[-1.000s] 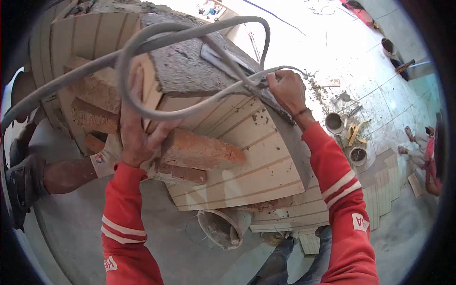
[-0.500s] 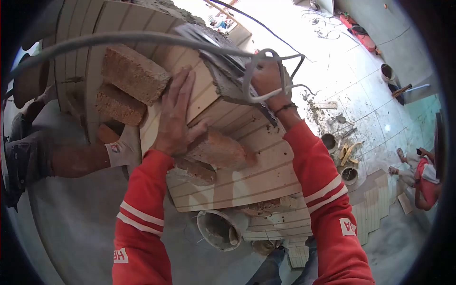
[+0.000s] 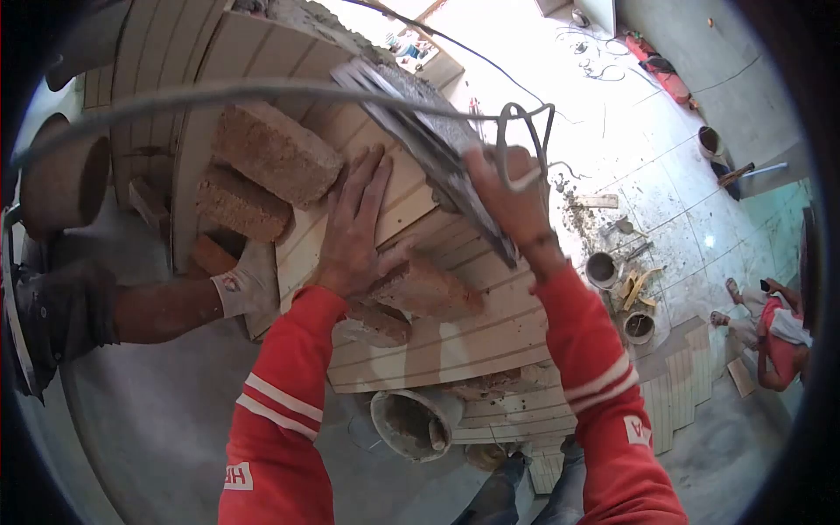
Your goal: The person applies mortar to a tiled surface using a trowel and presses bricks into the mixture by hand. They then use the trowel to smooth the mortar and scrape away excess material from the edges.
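Observation:
My left hand (image 3: 357,229) lies flat, fingers spread, on the cream tiled face of a pillar (image 3: 455,337), just above a jutting red brick (image 3: 429,289). My right hand (image 3: 512,199) grips a loop of grey hose (image 3: 523,144) at the pillar's mortar-covered top edge (image 3: 437,140). The hose runs off to the left across the top (image 3: 175,96). Both my sleeves are red with white stripes.
Another person's gloved hand (image 3: 245,284) reaches in from the left under more bricks (image 3: 276,153). A mortar bucket (image 3: 411,420) stands on the floor below. Small pots (image 3: 602,269) and tools lie on the tiled floor at right, where a person (image 3: 774,328) sits.
My left hand let go of the hose loop and moved up onto the tiled face. My right hand gathered the hose at the top edge. The view shifted down slightly.

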The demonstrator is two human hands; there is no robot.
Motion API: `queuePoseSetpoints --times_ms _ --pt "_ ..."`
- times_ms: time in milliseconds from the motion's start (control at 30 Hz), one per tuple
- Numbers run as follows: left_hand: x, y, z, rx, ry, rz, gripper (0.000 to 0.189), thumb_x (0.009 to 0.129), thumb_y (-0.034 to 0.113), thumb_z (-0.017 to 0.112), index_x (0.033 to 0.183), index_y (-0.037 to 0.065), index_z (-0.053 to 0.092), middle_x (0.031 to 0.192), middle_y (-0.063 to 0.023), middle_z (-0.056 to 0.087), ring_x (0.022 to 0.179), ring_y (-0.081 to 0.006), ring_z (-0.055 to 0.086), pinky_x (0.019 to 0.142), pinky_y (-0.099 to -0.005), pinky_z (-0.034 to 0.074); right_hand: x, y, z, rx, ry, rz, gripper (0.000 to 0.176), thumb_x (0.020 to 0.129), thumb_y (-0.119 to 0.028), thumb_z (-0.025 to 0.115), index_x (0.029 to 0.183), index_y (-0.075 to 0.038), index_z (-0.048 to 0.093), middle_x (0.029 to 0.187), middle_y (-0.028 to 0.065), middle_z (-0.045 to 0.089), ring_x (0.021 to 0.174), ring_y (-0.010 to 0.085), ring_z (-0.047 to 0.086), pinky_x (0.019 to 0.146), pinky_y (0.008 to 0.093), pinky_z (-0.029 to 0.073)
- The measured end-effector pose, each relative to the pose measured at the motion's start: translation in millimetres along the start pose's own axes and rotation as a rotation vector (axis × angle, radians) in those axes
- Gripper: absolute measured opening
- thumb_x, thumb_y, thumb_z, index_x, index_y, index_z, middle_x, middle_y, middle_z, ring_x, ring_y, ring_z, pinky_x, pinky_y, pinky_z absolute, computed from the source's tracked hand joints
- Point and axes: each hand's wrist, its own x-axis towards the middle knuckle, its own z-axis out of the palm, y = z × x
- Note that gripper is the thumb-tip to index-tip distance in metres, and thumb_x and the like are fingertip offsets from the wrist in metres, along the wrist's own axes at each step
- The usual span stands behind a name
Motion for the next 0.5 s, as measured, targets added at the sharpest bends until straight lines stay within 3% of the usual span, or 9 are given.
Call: queuePoseSetpoints --times_ms 33,100,233,333,433,500 --pt "1 0 -1 -0.001 0.006 0.010 0.112 0.070 0.029 0.088 0.163 0.004 0.030 0.167 -0.0174 0.032 0.155 -0.0389 0.030 0.127 -0.0529 0.025 -11 9 -3 -0.005 0.010 -0.002 0.050 0.092 -0.041 0.058 0.071 0.003 0.066 0.068 0.0254 0.067 0.069 0.0433 0.068 0.072 0.0529 0.054" --pt "2 2 -4 -0.040 -0.042 -0.038 0.111 0.072 0.023 0.085 0.164 0.002 0.028 0.167 -0.0215 0.031 0.154 -0.0421 0.030 0.127 -0.0514 0.025 -16 18 -11 0.033 -0.117 0.282 0.048 0.093 -0.041 0.059 0.078 0.002 0.073 0.072 0.0262 0.069 0.072 0.0463 0.070 0.074 0.0546 0.055" --pt "6 4 -9 0.027 -0.079 -0.046 0.112 0.071 0.024 0.086 0.164 0.002 0.028 0.167 -0.0230 0.031 0.154 -0.0431 0.031 0.127 -0.0516 0.027 24 -1 -6 -0.040 -0.114 0.346 0.051 0.096 -0.042 0.054 0.078 0.001 0.073 0.073 0.0272 0.068 0.069 0.0453 0.070 0.071 0.0529 0.056" --pt "1 -3 -2 -0.081 -0.040 -0.017 0.110 0.073 0.028 0.086 0.164 0.001 0.029 0.166 -0.0242 0.031 0.153 -0.0441 0.031 0.126 -0.0525 0.027 55 -23 5 -0.011 -0.148 0.414 0.057 0.095 -0.045 0.053 0.079 0.004 0.075 0.080 0.0327 0.070 0.079 0.0502 0.072 0.083 0.0543 0.058" --pt "0 -6 2 -0.018 -0.040 -0.003 0.109 0.076 0.036 0.084 0.163 0.000 0.030 0.165 -0.0248 0.032 0.153 -0.0450 0.031 0.125 -0.0539 0.028 104 -13 33 -0.096 -0.212 0.434 0.063 0.095 -0.051 0.049 0.104 0.005 0.077 0.106 0.0331 0.073 0.100 0.0492 0.073 0.094 0.0552 0.056" --pt "-6 -7 2 0.062 -0.082 -0.044 0.110 0.077 0.042 0.083 0.163 -0.001 0.030 0.164 -0.0251 0.032 0.152 -0.0451 0.032 0.124 -0.0544 0.028 128 -3 55 -0.106 -0.159 0.454 0.066 0.096 -0.057 0.050 0.107 0.003 0.077 0.108 0.0290 0.075 0.100 0.0463 0.074 0.092 0.0553 0.057"
